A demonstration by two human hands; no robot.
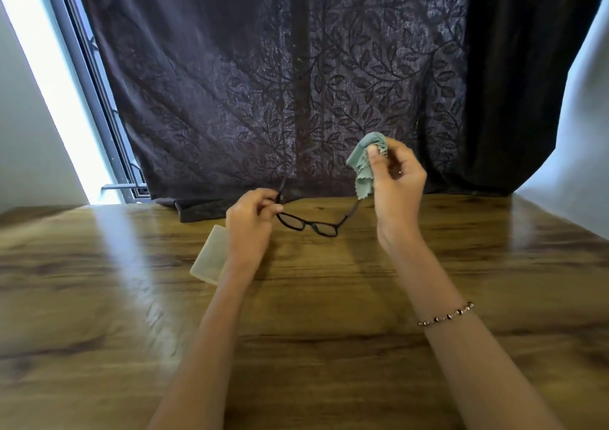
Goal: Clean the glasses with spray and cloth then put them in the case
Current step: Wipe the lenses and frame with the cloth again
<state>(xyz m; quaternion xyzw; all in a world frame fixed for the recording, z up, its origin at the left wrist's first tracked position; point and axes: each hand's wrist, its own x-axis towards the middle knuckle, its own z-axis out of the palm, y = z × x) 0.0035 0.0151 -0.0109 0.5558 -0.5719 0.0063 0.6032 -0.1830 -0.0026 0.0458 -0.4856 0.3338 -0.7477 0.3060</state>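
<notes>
Black-framed glasses hang above the wooden table, lenses toward me and temples unfolded. My left hand pinches them at the left hinge. My right hand is raised to the right of the glasses and grips a crumpled pale green cloth, which hangs over the far end of the right temple. A pale translucent case lies closed on the table, partly hidden behind my left wrist. No spray bottle is in view.
A dark leaf-patterned curtain hangs behind the table's far edge, its hem resting on the wood. A bright window frame runs down the left. White walls stand at both sides.
</notes>
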